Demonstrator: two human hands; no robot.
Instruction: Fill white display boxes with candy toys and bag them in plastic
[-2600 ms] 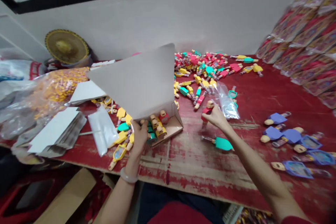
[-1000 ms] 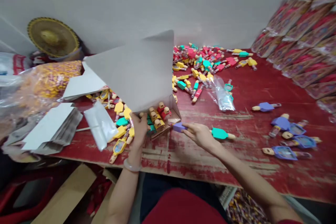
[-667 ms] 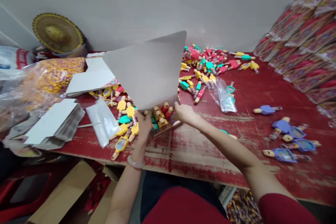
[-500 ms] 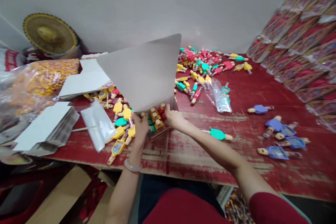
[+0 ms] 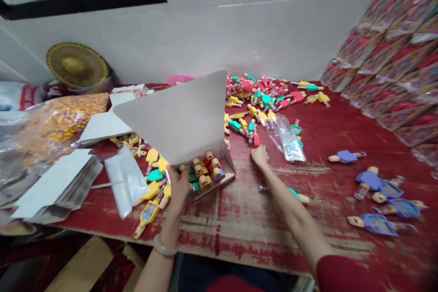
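Note:
My left hand is closed around the left end of an open cardboard display box, with its grey lid flap raised behind. Inside the box stand several small toys with beige knobs up, in green, yellow, red and purple. My right hand reaches beyond the box, its fingers closed on the near end of a red paddle-shaped toy lying at the edge of the pile. The fingertips are partly hidden. A green toy lies partly behind my right forearm.
A pile of mixed toys spreads along the wall. Purple toys lie at right, near stacked wrapped packs. A clear plastic bag lies mid-table. At left are folded white cartons, plastic sleeves and a bulging bag.
My right hand has left the box and moved forward and right to the red toy. A purple toy now shows at the box's right front. My left hand stays on the box.

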